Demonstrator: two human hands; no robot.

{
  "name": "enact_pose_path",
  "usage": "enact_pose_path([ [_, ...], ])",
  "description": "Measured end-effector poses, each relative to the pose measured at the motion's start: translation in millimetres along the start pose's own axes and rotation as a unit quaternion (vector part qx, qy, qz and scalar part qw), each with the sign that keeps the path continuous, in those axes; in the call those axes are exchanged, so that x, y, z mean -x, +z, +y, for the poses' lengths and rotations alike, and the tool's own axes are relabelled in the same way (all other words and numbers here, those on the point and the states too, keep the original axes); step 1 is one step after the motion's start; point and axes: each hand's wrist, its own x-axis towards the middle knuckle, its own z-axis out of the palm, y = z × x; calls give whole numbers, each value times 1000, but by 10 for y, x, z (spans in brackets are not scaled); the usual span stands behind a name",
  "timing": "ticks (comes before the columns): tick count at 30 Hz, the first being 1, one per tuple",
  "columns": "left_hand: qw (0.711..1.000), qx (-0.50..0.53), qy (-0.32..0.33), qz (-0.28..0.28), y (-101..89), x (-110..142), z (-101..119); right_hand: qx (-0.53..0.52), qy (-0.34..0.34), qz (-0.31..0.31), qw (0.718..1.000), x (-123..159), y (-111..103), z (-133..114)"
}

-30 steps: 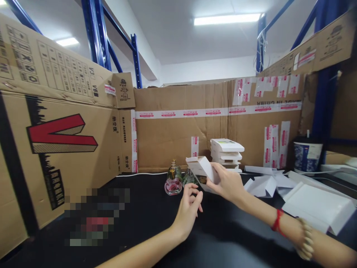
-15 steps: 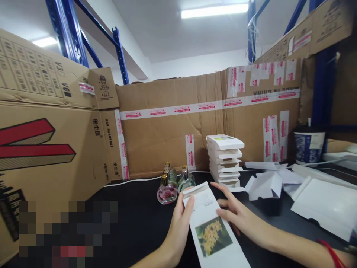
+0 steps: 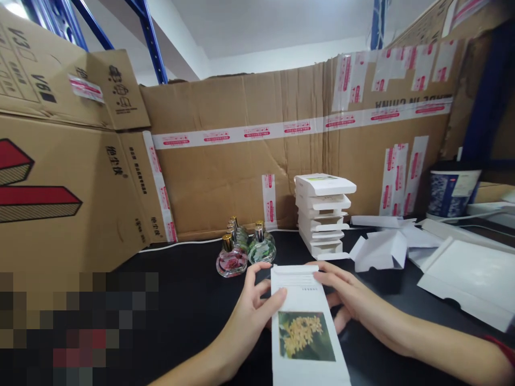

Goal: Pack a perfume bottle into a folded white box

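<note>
A flat white carton [image 3: 304,321] printed with a yellow flower picture lies lengthwise in front of me over the black table [image 3: 193,289]. My left hand [image 3: 249,316] grips its left edge, thumb on top near the upper part. My right hand [image 3: 354,303] holds the right edge, fingers curled around the top corner. Just beyond the carton stand small glass perfume bottles: a pink one [image 3: 231,259] and a green one [image 3: 261,247], with more behind them.
A stack of white cartons [image 3: 324,214] stands at the back against the taped cardboard wall [image 3: 281,150]. Loose folded white cartons [image 3: 382,249] and a large white box [image 3: 470,281] lie to the right. A paper cup [image 3: 453,190] sits far right. Big cardboard boxes [image 3: 60,187] wall off the left.
My right hand lifted a white carton from near the bottles and brought it toward me; both hands now hold it flat, flower print up. The view tilted downward.
</note>
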Motion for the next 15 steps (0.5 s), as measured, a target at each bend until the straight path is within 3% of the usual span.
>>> enact_pose_path([
  [4, 1000, 3, 8, -26, 4, -6, -11, -19, 8, 22, 1000, 18, -8, -42],
  [11, 1000, -19, -17, -16, 1, -6, 2, -29, -1, -10, 1000, 11, -21, -58],
  [15, 999, -28, -20, -20, 12, -2, 33, -49, 7, 12, 999, -2, -32, -55],
])
